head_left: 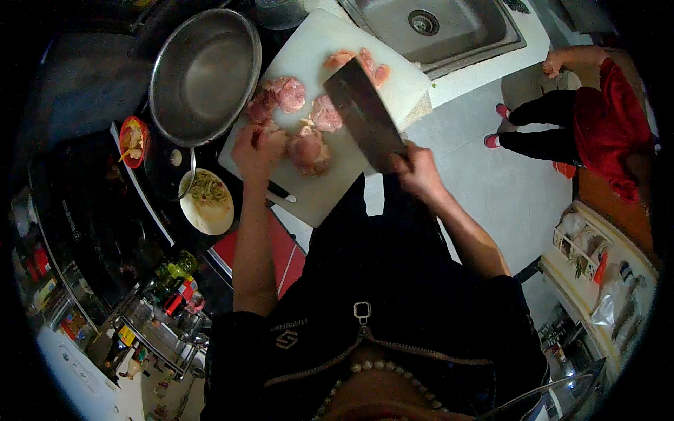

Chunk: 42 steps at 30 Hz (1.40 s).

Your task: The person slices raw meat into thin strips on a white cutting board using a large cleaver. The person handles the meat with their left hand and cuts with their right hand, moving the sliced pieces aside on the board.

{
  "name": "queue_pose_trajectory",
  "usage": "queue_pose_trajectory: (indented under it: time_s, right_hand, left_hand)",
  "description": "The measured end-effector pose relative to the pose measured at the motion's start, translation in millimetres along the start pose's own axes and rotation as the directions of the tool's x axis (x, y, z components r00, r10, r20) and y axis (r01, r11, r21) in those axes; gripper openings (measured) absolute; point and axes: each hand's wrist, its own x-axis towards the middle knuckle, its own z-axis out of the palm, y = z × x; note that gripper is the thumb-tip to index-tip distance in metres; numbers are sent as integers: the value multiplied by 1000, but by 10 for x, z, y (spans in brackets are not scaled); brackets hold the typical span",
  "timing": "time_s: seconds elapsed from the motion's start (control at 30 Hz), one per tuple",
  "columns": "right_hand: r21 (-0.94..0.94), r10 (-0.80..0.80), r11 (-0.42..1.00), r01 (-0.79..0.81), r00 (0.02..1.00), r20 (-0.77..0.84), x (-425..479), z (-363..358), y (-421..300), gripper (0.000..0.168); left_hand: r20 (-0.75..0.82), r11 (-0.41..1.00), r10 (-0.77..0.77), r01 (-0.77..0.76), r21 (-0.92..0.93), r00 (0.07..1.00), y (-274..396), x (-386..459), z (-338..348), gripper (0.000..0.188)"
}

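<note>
My right hand (418, 171) grips the handle of a cleaver (366, 113). Its broad dark blade is held over the right part of a white cutting board (303, 42), hiding part of the board and some meat. With curled fingers, my left hand (258, 152) is on a piece of raw meat (260, 109) at the board's left side; the fingertips are blurred. Another meat piece (308, 151) lies just right of that hand, and a smaller chunk (326, 113) sits by the blade. Beyond the blade are several paler strips of meat (371, 68).
A large metal basin (205, 79) stands left of the board, near a red bowl (134, 142) of food and a white plate (216, 223) with shredded food. A steel sink (463, 26) lies at top right. A person in red (605, 126) stands at right.
</note>
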Motion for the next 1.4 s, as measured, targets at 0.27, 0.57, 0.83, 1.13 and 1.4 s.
queue_pose_trajectory:
  time_s: [0.27, 0.57, 0.83, 1.13, 1.4]
  right_hand:
    - [137, 139, 981, -140, 990, 18, -41, -224, 175, 14]
    - [-72, 56, 996, -60, 997, -51, -10, -104, 423, 17]
    - [-165, -5, 986, -7, 997, -78, -6, -135, 316, 16]
    - [-192, -61, 981, 38, 992, -112, 5, -109, 443, 16]
    - [-117, 29, 992, -38, 996, -79, 83, -125, 473, 15]
  left_hand:
    - [-41, 913, 282, -254, 320, 959, -304, -122, -99, 17]
    - [-62, 943, 214, -189, 275, 975, 53, 73, -71, 20]
    - [229, 965, 223, -248, 84, 947, 544, 254, 685, 36]
    - [584, 989, 70, 20, -146, 809, 997, 403, 743, 28]
    - [187, 964, 264, -267, -13, 946, 791, 379, 1125, 26]
